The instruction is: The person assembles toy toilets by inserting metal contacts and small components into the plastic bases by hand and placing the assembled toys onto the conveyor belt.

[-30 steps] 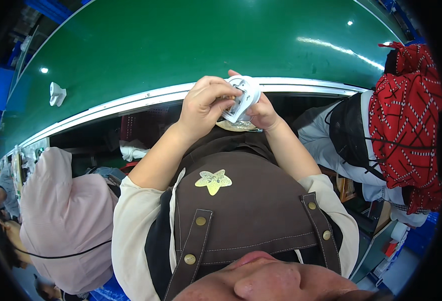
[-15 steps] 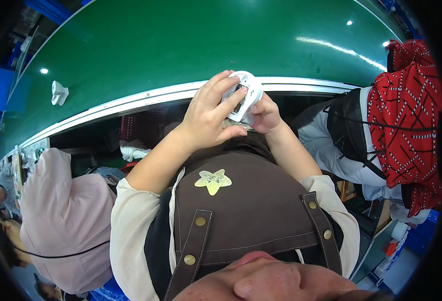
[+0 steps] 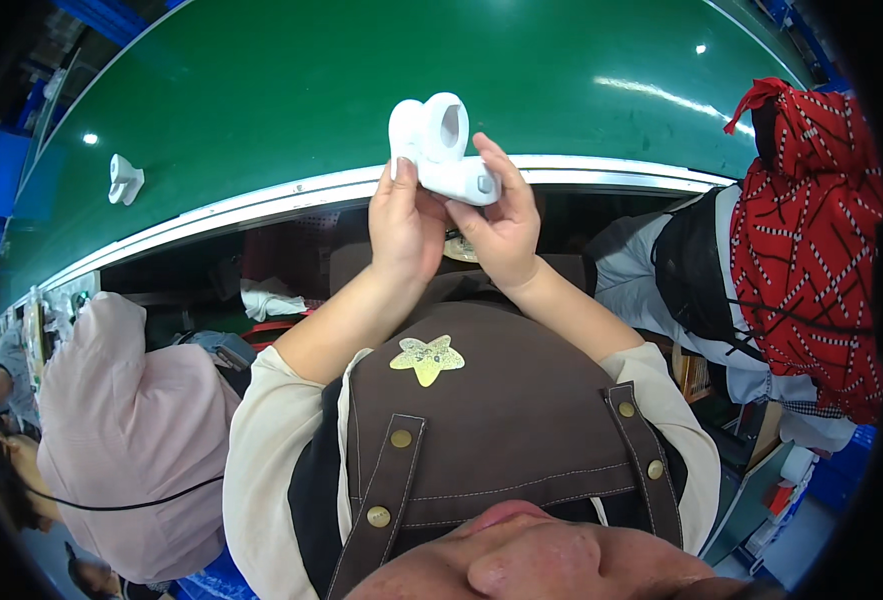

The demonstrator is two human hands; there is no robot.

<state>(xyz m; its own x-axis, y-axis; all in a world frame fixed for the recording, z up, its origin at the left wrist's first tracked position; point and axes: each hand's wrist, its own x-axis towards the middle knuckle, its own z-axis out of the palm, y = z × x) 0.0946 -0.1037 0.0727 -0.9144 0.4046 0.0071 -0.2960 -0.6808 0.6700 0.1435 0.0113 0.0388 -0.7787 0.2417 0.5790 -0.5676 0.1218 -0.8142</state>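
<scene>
Both my hands hold a white plastic housing [image 3: 451,180] at the table's front edge. It has two rounded lobes on top, one with an oval opening, and a small grey button at its right end. My left hand [image 3: 406,228] grips its left side, thumb up against it. From the right, my right hand [image 3: 506,225] closes on the button end, fingers behind and thumb below. A pale round piece [image 3: 460,248] shows partly under my hands; I cannot make out what it is.
A similar small white plastic piece [image 3: 124,180] lies on the green table [image 3: 291,110] at the left. White metal trim [image 3: 291,191] runs along the table's front. One person in a pink garment [image 3: 141,430] is at my left, another in a red patterned garment [image 3: 806,270] at my right.
The white housing has turned over and moved left and away from me, so its lobes and button now show. My left hand has shifted from over its top to its left side.
</scene>
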